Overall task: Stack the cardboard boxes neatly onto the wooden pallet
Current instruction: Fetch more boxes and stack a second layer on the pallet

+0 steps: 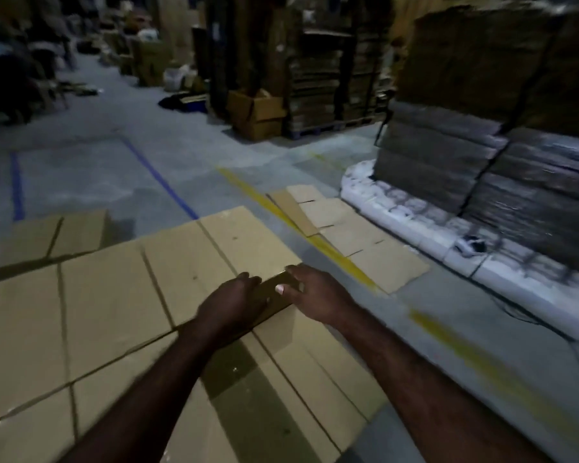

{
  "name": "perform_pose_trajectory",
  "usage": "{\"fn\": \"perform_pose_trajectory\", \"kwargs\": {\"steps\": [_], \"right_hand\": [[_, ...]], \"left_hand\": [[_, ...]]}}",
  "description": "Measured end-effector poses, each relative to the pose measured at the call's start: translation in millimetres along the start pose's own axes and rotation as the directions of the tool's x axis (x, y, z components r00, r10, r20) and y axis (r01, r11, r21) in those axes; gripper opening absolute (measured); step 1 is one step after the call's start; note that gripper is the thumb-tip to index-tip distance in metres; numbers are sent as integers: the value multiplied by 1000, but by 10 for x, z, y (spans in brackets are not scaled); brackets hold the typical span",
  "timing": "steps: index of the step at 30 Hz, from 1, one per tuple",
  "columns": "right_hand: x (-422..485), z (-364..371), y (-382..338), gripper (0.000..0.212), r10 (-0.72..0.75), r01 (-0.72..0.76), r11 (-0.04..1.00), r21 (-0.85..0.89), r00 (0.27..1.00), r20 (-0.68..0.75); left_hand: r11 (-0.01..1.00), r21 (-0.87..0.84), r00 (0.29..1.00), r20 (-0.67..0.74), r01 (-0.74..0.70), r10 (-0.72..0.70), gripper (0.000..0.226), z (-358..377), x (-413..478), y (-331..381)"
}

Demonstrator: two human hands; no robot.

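Observation:
Large flattened cardboard boxes [121, 295] lie spread in front of me, covering the lower left of the view. Both my hands rest at the near right corner of the top sheet. My left hand [234, 302] presses palm down on its edge with fingers curled over. My right hand [315, 292] grips the same raised edge from the right, thumb on top. A darker lower sheet [248, 412] shows beneath my forearms. No wooden pallet is visible under the sheets.
More flat cardboard pieces [348, 235] lie on the floor beside a yellow line [281, 212]. A tall wrapped stack of flat cardboard [498, 128] stands at right on white padding [448, 235]. Open boxes [258, 115] and pallet stacks fill the back. Blue tape [161, 178] marks the grey floor.

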State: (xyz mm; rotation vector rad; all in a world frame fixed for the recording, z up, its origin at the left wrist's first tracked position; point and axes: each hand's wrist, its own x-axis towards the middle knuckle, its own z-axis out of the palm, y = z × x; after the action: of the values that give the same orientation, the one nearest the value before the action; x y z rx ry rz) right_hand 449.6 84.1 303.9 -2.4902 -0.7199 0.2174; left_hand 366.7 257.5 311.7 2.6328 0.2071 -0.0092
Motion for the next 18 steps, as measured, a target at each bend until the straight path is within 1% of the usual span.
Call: {"fn": "perform_pose_trajectory", "kwargs": {"steps": [3,5,10,13,18], "right_hand": [[-201,-520,552,64,56,-55,998,16,992,-117],[-368,-833,997,64,104,-100,994,35,978,-182],[-778,-1529,2212,66,212,-197,977,84,948,-238],[-984,-1924,2873,66,268,-239,961,137,927,-262],[-1188,-2499,3705,65,339,-291,934,210,906,-253]], "left_hand": [[995,-44,996,1,-89,89,49,174,276,668],[989,-28,989,7,-148,148,53,386,481,1099],[971,-83,974,17,-223,225,61,1091,973,2175],[968,-142,977,17,-208,212,62,1512,1198,2762],[963,-242,990,43,-119,134,61,2004,1501,3451]]}}
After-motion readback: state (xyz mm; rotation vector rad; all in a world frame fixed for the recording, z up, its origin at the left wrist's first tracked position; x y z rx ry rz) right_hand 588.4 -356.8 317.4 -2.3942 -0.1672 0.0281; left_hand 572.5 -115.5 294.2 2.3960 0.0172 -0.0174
